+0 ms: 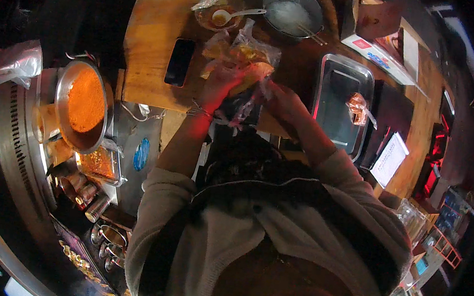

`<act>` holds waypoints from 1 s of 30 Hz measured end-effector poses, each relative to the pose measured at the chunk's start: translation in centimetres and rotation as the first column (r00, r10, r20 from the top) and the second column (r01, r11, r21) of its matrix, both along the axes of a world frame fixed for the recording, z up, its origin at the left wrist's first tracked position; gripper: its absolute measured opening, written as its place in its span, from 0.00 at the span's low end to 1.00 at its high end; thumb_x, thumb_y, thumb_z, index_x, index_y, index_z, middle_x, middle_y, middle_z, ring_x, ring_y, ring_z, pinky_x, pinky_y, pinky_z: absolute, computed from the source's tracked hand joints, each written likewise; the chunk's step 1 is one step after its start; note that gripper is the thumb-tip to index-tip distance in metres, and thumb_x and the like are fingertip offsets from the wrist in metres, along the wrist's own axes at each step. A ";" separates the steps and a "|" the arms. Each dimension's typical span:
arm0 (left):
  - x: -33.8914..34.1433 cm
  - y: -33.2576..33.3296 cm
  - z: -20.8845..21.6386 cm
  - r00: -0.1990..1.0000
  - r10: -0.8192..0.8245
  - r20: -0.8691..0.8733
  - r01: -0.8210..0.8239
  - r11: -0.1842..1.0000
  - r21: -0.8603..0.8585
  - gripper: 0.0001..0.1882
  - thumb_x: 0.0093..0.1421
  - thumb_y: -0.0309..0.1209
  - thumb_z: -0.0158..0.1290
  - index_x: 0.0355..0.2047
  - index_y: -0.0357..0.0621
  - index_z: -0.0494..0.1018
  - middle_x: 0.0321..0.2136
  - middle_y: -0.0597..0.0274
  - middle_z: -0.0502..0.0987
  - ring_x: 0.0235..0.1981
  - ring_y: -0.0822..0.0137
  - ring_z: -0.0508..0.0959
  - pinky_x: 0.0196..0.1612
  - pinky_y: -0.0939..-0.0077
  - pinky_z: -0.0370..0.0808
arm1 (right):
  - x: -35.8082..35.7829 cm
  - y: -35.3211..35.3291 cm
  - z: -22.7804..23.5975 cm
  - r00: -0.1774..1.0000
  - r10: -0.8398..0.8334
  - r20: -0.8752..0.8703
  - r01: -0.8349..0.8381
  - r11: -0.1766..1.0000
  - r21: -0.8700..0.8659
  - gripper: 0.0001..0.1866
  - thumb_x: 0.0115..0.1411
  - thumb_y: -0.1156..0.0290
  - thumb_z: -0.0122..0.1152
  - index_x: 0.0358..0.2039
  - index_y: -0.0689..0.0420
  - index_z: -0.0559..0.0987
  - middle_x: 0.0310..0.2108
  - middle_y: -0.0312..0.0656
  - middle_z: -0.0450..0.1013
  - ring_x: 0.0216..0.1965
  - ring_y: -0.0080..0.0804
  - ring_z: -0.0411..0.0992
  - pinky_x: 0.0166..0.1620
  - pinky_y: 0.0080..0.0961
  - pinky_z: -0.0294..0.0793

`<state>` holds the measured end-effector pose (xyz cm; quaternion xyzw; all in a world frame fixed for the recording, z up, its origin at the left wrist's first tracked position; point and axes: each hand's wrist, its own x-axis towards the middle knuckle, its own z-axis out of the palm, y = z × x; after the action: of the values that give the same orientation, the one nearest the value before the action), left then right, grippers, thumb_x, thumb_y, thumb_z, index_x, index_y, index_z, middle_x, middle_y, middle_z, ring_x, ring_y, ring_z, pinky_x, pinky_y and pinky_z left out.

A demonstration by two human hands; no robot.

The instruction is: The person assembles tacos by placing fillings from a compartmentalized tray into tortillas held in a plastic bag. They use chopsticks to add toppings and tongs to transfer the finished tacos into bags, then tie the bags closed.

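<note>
Over the near edge of the wooden table (158, 22), both of my hands are on a thin clear plastic bag (257, 47) with yellow-orange contents that I cannot make out clearly. My left hand (224, 84), lit red, is closed round the bag's lower left part. On the other side, my right hand (282, 101) pinches the loose plastic, its fingertips partly hidden. A strip of crumpled film (246, 110) hangs down between the hands. Left of the bag lies a black phone (179, 62).
Behind the bag are a bowl with a white spoon (249, 14) and a steel bowl (266, 7) holding something whitish, with chopsticks. To the right are a metal tray (332, 128) with a small wrapped bundle (357, 108), an open carton (377, 59) and paper (390, 160). Orange powder (86, 101) fills a left-hand bowl.
</note>
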<state>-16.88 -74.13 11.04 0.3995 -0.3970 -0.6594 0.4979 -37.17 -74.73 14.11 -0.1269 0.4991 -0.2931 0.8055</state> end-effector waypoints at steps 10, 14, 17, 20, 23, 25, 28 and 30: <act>2.2 1.4 0.9 0.436 0.035 0.899 0.344 0.917 -0.202 0.19 0.48 0.23 0.49 0.43 0.45 0.64 0.35 0.59 0.70 0.38 0.65 0.71 0.42 0.69 0.67 | -0.7 1.5 3.7 0.840 0.400 -0.367 -0.523 0.776 -0.352 0.13 0.53 0.67 0.53 0.37 0.58 0.72 0.21 0.30 0.64 0.20 0.17 0.58 0.24 0.17 0.58; 2.3 0.7 -0.1 0.975 -0.181 0.126 0.189 0.980 -0.060 0.15 0.48 0.27 0.51 0.38 0.42 0.67 0.31 0.61 0.72 0.34 0.66 0.72 0.38 0.71 0.69 | -0.5 1.4 2.1 0.862 0.417 -0.289 -0.503 0.776 -0.379 0.15 0.51 0.66 0.54 0.40 0.56 0.71 0.29 0.37 0.69 0.27 0.24 0.66 0.29 0.21 0.65; 1.8 -2.2 -0.4 0.935 -0.355 -0.011 0.350 0.917 0.193 0.11 0.47 0.31 0.52 0.32 0.42 0.70 0.28 0.64 0.73 0.30 0.70 0.72 0.36 0.74 0.69 | -1.3 -0.7 -2.2 0.543 0.323 -0.775 -0.830 0.344 -0.438 0.13 0.52 0.68 0.52 0.39 0.56 0.73 0.28 0.38 0.71 0.29 0.25 0.68 0.32 0.23 0.67; 1.2 -6.3 -1.5 0.838 -0.440 0.324 0.397 0.898 0.192 0.10 0.47 0.34 0.51 0.28 0.43 0.71 0.25 0.66 0.73 0.27 0.71 0.72 0.35 0.75 0.68 | -1.1 -4.2 -7.5 0.338 0.397 -0.853 -0.905 0.385 -0.179 0.14 0.51 0.67 0.53 0.38 0.58 0.73 0.26 0.38 0.71 0.29 0.25 0.69 0.32 0.24 0.68; 0.2 -8.6 -3.5 0.644 -0.356 0.677 0.386 0.915 0.115 0.10 0.50 0.34 0.51 0.28 0.39 0.69 0.26 0.61 0.73 0.30 0.67 0.73 0.35 0.72 0.69 | 0.2 -5.6 -10.8 0.506 0.414 -0.757 -0.757 0.633 -0.160 0.16 0.50 0.66 0.54 0.38 0.59 0.72 0.26 0.39 0.71 0.28 0.26 0.70 0.32 0.25 0.69; -0.5 -8.7 -4.6 0.674 -0.287 0.681 0.385 0.923 0.008 0.11 0.50 0.35 0.51 0.28 0.40 0.70 0.25 0.58 0.74 0.29 0.62 0.74 0.35 0.68 0.69 | 0.7 -5.0 -11.0 0.645 0.277 -0.713 -0.595 0.767 -0.240 0.17 0.50 0.64 0.53 0.38 0.60 0.72 0.27 0.42 0.71 0.29 0.31 0.70 0.32 0.27 0.69; -1.6 -7.5 -4.4 0.388 -0.073 0.919 0.234 0.972 -0.022 0.12 0.48 0.34 0.53 0.30 0.40 0.69 0.28 0.52 0.73 0.31 0.55 0.73 0.36 0.65 0.69 | 0.6 -2.5 -9.1 0.702 0.052 -0.710 -0.455 0.801 -0.391 0.18 0.52 0.60 0.50 0.38 0.59 0.72 0.30 0.49 0.71 0.32 0.40 0.70 0.34 0.31 0.68; -2.2 -6.1 -2.2 0.246 0.183 0.952 0.154 0.962 -0.225 0.09 0.45 0.33 0.53 0.28 0.47 0.71 0.29 0.56 0.73 0.31 0.55 0.73 0.36 0.67 0.69 | 0.3 -1.2 -7.3 0.620 -0.142 -0.771 -0.600 0.547 -0.584 0.18 0.52 0.60 0.50 0.41 0.57 0.70 0.32 0.49 0.70 0.34 0.43 0.69 0.36 0.32 0.68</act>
<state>-19.08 -80.27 8.89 0.6506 -0.7012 -0.2081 0.2044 -36.86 -75.96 6.77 -0.6568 0.5675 -0.2835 0.4077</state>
